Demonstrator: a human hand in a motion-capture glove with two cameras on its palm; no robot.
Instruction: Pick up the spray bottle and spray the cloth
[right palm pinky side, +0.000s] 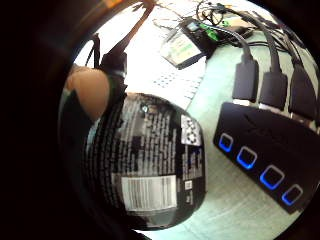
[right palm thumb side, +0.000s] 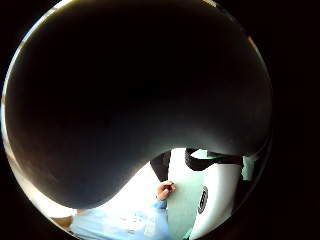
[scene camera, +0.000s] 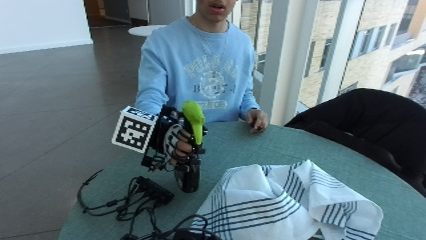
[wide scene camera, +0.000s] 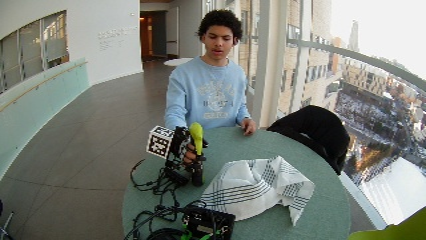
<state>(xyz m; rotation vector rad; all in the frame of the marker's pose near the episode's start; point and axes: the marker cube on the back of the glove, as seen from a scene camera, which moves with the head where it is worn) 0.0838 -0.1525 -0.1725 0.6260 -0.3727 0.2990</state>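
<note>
A person in a light blue sweatshirt sits at a round, pale green surface (scene camera: 279, 150). Their black-gloved right hand (scene camera: 174, 142) has its fingers (scene camera: 181, 150) curled round the neck of a dark spray bottle with a bright green trigger head (scene camera: 190, 150). The bottle stands upright with its base at or just above the surface. Just beside it lies a crumpled white cloth with dark stripes (scene camera: 286, 202). The bare left hand (scene camera: 257, 120) rests on the surface near the far edge.

Tall daylit windows (wide scene camera: 313, 55), grey floor (wide scene camera: 86, 145)
</note>
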